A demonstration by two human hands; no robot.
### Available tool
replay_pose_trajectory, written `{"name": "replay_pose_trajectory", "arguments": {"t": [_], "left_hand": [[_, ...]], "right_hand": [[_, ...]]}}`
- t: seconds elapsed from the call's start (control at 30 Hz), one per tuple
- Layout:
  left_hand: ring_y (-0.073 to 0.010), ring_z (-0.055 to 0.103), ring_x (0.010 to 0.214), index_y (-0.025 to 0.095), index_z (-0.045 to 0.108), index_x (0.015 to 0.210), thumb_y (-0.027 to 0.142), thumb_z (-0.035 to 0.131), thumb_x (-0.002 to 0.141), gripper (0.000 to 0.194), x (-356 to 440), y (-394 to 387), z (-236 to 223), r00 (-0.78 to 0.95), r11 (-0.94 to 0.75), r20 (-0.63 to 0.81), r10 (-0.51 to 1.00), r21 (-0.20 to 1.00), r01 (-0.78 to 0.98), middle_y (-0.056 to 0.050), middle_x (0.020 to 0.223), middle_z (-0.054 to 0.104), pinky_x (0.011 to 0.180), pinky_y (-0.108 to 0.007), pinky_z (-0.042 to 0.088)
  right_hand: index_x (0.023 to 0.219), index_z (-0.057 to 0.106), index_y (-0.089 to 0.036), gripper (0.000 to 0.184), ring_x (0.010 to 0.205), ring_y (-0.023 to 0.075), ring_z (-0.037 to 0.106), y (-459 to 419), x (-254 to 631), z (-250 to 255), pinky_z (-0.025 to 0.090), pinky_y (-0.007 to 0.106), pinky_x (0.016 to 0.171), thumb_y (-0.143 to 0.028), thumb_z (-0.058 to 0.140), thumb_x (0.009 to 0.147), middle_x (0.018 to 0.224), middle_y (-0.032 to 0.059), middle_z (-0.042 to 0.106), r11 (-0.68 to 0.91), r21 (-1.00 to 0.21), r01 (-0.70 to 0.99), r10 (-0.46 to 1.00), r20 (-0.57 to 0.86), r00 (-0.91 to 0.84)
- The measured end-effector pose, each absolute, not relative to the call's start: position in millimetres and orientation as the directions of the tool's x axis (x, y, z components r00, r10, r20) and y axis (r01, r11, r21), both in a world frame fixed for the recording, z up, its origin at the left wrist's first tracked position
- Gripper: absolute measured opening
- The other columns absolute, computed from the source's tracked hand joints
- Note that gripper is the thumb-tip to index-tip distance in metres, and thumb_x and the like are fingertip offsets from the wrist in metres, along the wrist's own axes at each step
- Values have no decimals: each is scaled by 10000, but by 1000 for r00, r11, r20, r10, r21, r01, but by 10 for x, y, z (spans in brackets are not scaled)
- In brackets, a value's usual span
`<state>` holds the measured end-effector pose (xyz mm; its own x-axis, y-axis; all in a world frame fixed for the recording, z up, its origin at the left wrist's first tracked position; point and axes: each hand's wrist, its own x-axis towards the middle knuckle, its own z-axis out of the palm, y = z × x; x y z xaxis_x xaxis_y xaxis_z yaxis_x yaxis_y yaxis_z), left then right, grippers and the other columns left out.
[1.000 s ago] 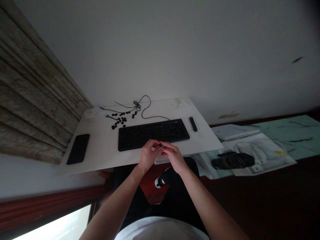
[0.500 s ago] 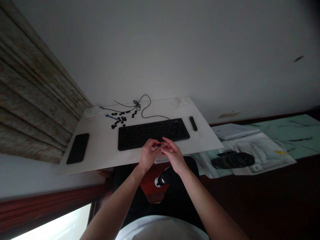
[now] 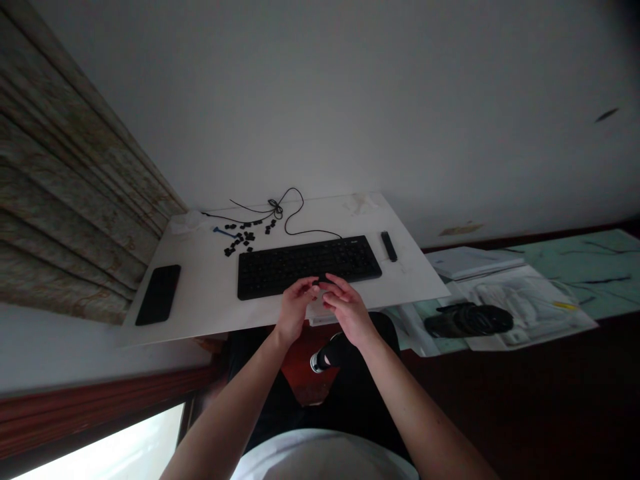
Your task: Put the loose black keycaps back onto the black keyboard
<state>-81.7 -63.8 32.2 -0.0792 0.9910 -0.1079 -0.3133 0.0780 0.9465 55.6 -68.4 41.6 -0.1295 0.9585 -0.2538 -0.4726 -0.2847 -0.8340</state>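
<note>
I can see the left hand (image 3: 295,312) and right hand (image 3: 349,312) half-curled, close together at the near edge of the matte black keyboard (image 3: 305,268), with a tiny dark piece (image 3: 317,283), perhaps a keycap, at the fingertips, too small and dim to confirm a grip

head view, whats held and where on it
The left hand seems to pinch a small black piece, maybe a keycap, in its fingertips; the right hand is beside it. It is too small to see which part is gripped.
</note>
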Motion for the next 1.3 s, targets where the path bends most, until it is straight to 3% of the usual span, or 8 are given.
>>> {"name": "replay_pose_trajectory", "arguments": {"t": [0.2, 0.4, 0.6, 0.93, 1.03, 1.13, 1.2, 1.3], "left_hand": [[-154, 623, 849, 195, 739, 1074, 396, 826, 738, 401, -824, -664, 347, 102, 252, -239, 966, 770, -586, -66, 956, 690, 772, -299, 501], [-162, 616, 874, 199, 724, 1078, 400, 800, 773, 373, -813, -684, 362, 142, 276, -240, 960, 745, -607, -70, 991, 678, 797, -315, 500], [-144, 603, 850, 224, 703, 1025, 385, 844, 725, 369, -806, -701, 366, 99, 242, -231, 968, 747, -619, -36, 986, 660, 798, -303, 497], [-146, 598, 812, 251, 696, 1041, 525, 806, 742, 420, -815, -714, 457, 168, 270, -214, 962, 679, -682, -36, 962, 663, 752, -298, 504], [-141, 600, 787, 222, 697, 1028, 497, 804, 750, 405, -810, -708, 466, 57, 158, -151, 987, 832, -532, -33, 919, 659, 742, -291, 497], [-144, 602, 781, 193, 701, 954, 409, 799, 768, 301, -839, -701, 483, -65, -58, 50, 997, 989, -138, -19, 848, 654, 752, -286, 494], [-155, 610, 794, 185, 696, 913, 367, 776, 798, 230, -872, -698, 500, -78, -196, 208, 975, 972, 133, -22, 832, 658, 762, -296, 499], [-156, 621, 793, 184, 679, 892, 332, 741, 841, 169, -907, -698, 520, -32, -348, 382, 924, 872, 344, -27, 844, 661, 747, -296, 510]], "right_hand": [[1161, 689, -290, 538, 834, 170, 646, -699, 549, 462, 486, 311, 720, -274, 832, 642, 1123, 54, 736, -262, -840, -476, 965, -237, -113], [1151, 695, -286, 517, 929, 203, 653, -718, 570, 472, 489, 328, 751, -285, 827, 651, 1140, 63, 731, -250, -854, -456, 968, -225, -108], [1148, 695, -284, 476, 832, 172, 639, -738, 557, 493, 476, 330, 744, -292, 810, 687, 1124, 56, 734, -247, -842, -479, 969, -215, -122], [934, 727, -255, 298, 732, 158, 619, -740, 527, 571, 476, 325, 706, -307, 835, 661, 868, 15, 714, -225, -837, -498, 974, -211, -84], [888, 742, -242, 269, 699, 150, 601, -737, 530, 584, 464, 302, 655, -322, 843, 652, 821, 17, 713, -222, -847, -482, 974, -214, -72], [881, 764, -240, 246, 666, 146, 591, -735, 535, 566, 458, 289, 618, -341, 829, 666, 794, 19, 722, -231, -858, -458, 972, -219, -79], [882, 777, -243, 233, 655, 144, 598, -731, 539, 544, 461, 286, 611, -349, 817, 679, 790, 21, 732, -237, -856, -460, 971, -224, -83], [865, 789, -240, 217, 649, 143, 612, -724, 544, 519, 473, 289, 619, -346, 814, 678, 792, 22, 742, -241, -844, -479, 969, -233, -77]]}}
